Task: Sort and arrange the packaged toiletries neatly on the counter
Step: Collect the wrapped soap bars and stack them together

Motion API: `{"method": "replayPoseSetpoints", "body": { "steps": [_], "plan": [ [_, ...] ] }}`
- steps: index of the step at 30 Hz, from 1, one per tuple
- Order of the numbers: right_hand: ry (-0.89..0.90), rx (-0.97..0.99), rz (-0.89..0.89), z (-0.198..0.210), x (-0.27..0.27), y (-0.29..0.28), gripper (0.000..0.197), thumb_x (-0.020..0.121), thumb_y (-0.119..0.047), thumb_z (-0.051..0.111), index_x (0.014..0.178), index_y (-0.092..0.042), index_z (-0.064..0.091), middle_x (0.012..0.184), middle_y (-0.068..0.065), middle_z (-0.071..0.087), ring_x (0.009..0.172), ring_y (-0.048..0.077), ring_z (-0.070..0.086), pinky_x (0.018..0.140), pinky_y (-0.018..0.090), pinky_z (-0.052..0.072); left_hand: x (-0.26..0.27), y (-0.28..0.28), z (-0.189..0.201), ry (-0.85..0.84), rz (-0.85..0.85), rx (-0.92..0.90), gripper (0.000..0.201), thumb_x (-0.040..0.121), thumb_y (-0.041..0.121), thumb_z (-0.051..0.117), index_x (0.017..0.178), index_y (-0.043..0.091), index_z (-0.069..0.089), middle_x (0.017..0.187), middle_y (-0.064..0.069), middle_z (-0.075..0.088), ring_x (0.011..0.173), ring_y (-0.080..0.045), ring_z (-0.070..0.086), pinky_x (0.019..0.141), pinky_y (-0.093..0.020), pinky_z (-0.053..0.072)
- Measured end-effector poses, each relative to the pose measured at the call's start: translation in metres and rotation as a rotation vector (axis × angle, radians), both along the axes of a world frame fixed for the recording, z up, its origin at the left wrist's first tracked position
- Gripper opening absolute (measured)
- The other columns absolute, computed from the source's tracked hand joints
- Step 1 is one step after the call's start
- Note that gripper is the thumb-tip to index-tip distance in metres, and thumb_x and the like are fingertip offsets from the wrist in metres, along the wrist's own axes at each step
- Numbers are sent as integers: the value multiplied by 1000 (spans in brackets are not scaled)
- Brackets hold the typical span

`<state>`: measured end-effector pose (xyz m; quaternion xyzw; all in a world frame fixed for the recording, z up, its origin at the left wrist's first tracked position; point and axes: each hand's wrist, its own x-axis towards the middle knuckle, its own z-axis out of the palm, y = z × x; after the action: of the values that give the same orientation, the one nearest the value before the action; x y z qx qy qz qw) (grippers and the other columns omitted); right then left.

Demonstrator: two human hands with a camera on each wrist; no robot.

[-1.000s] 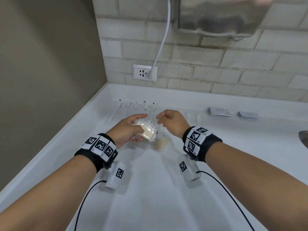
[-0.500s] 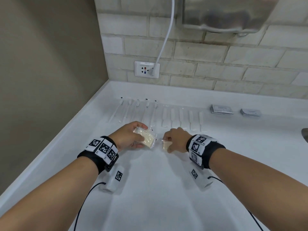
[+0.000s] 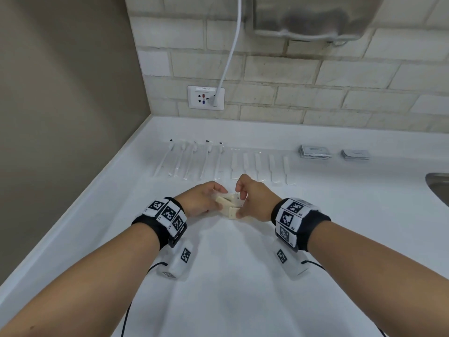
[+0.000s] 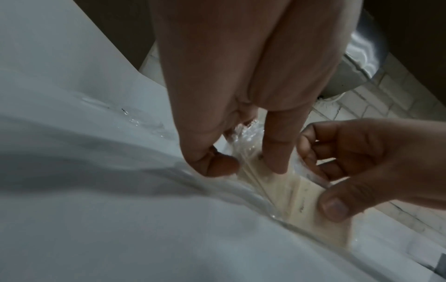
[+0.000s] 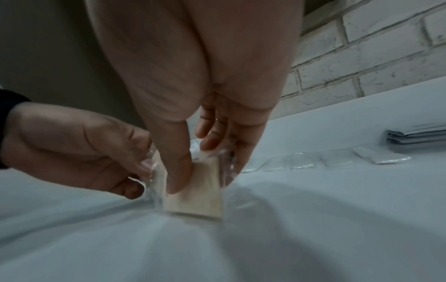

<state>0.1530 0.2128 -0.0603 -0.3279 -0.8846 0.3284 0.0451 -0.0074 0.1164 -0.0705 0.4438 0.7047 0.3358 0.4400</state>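
Note:
Two cream soap bars in clear wrappers sit pressed together between my hands low over the white counter. My left hand grips the upper soap bar, its thumb on top and fingers curled beneath. My right hand pinches the lower soap bar between thumb and fingers. In the right wrist view the lower soap bar stands on its edge on the counter under my thumb, the left hand holding its wrapper beside it. The left wrist view shows the soap bars and both hands' fingertips.
Beyond the hands lie a row of wrapped toothbrushes and a row of flat white packets. Two stacks of grey sachets sit at the back right. A sink rim is at the right edge; a wall socket is behind.
My right hand came down onto the loose soap bar on the counter, took hold of it and brought it against the bar in my left hand. The hands now meet.

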Motion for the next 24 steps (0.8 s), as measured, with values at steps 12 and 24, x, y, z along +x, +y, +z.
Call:
{"method": "replayPoseSetpoints", "body": {
  "steps": [12, 24],
  "plan": [
    [-182, 212, 106, -8, -7, -3, 47, 72, -46, 74, 107, -21, 55, 107, -2, 60, 91, 20, 60, 81, 35, 51, 7, -1, -2, 438, -243, -228, 64, 76, 58, 66, 129, 38, 36, 125, 4, 43, 117, -19, 41, 103, -38, 37],
    [-238, 55, 239, -9, 8, -3, 57, 76, -28, 69, 125, -19, 41, 114, 1, 48, 96, 23, 59, 82, 37, 51, 7, -13, -1, 485, -388, -181, 43, 94, 37, 48, 132, 27, 31, 128, 2, 44, 107, -23, 56, 96, -42, 46]
  ]
}}
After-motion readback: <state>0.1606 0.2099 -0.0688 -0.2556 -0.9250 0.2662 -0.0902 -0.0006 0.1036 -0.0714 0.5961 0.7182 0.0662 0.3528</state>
